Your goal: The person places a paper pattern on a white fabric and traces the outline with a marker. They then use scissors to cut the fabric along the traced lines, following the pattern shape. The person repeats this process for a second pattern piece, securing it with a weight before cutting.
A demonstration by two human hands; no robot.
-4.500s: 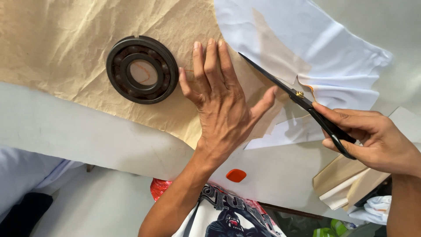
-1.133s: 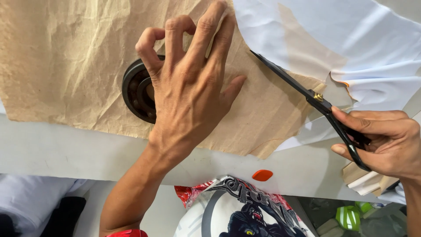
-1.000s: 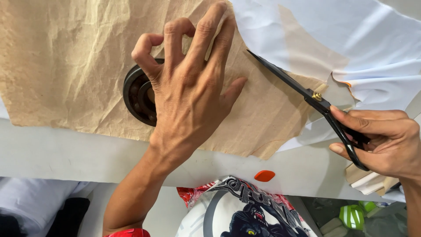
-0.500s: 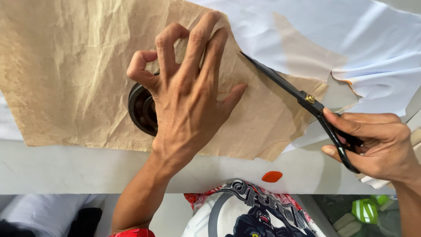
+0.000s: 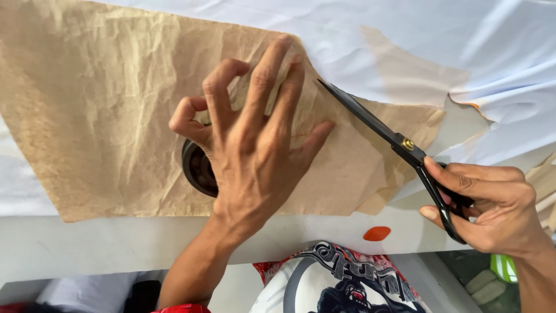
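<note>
Cutting looks early: right hand (image 5: 498, 211) grips black scissors (image 5: 394, 139), blades nearly closed at 2 o'clock edge of brown paper pattern (image 5: 104, 116), left hand (image 5: 255, 156) spread, pinning it beside round weight (image 5: 197, 168); most outline uncut.

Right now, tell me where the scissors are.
In the head view, the scissors are right of centre, held in the right hand, their blades lying along the brown paper's right edge, just beyond the left hand's fingertips.

The left hand (image 5: 255, 150) lies on the paper (image 5: 104, 116) over the ring (image 5: 200, 171), scissors (image 5: 394, 145) to its right.
</note>
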